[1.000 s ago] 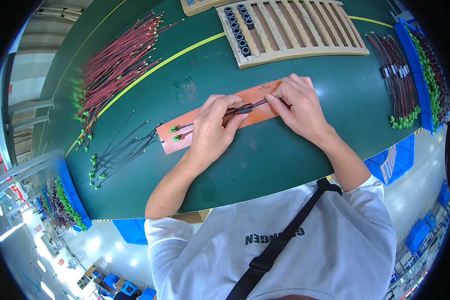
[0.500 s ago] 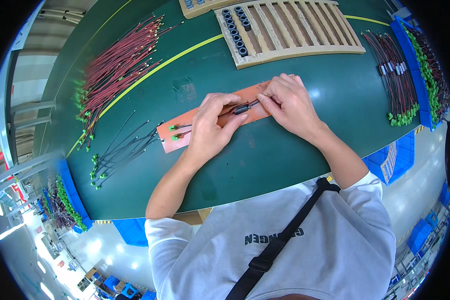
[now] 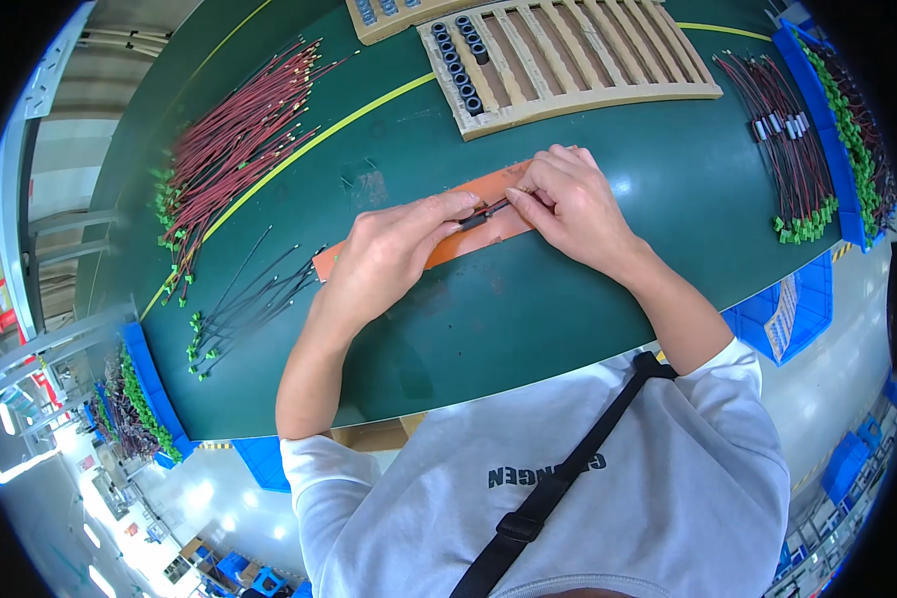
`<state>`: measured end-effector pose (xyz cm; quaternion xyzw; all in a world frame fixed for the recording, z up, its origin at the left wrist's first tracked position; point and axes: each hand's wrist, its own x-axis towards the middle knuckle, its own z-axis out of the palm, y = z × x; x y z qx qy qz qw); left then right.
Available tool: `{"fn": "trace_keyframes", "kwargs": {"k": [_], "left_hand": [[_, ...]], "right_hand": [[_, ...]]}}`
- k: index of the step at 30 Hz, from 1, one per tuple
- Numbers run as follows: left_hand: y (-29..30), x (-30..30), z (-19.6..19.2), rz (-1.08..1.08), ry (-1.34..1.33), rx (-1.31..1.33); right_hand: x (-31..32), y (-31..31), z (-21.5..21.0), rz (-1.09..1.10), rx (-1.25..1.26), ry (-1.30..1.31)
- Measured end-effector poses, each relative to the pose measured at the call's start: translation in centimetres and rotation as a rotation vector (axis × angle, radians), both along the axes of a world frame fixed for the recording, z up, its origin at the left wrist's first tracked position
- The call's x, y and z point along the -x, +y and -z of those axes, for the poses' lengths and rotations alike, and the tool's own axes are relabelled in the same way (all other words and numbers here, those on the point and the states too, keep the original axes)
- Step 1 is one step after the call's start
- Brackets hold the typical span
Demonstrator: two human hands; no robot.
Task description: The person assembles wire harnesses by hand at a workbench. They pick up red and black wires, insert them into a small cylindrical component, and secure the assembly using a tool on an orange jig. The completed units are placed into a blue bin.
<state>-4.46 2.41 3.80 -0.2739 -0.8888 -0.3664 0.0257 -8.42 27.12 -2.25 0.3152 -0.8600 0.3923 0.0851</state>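
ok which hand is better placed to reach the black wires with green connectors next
Left, probably: the left hand is nearer the thin black wires with green connectors, while the right hand is farther off, pinching a dark wire over the flat orange board.

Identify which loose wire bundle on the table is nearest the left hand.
The small black-wire bundle, lying just left of the left hand; the red bundle sits farther up, the one with pale cylinders far right.
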Motion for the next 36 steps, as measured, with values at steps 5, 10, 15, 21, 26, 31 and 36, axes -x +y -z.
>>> {"fn": "trace_keyframes", "kwargs": {"k": [5, 10, 15, 21, 26, 31, 36], "left_hand": [[0.5, 0.4, -1.4, 0.034, -0.051, 0.079], [1.4, 0.7, -1.5, -0.003, -0.124, 0.149], [1.9, 0.8, -0.9, -0.071, -0.109, 0.124], [1.9, 0.8, 0.5, -0.168, -0.193, 0.061], [0.4, 0.9, 0.3, -0.049, -0.409, -0.128], [-1.0, 1.0, 0.2, 0.104, -0.365, -0.114], [-1.4, 0.5, 1.7, 0.02, -0.342, -0.182]], "right_hand": [[0.0, 0.1, 0.0, 0.002, 0.006, 0.001], [0.0, 0.1, 0.1, 0.0, 0.012, 0.006], [0.0, 0.0, 0.0, 0.003, 0.016, 0.005], [0.0, 0.0, 0.2, 0.003, 0.0, 0.014], [-0.1, 0.0, 0.2, 0.015, -0.003, 0.006], [0.0, 0.0, 0.2, 0.006, -0.005, 0.012], [0.0, -0.1, 0.3, 0.004, 0.001, 0.013]]}}
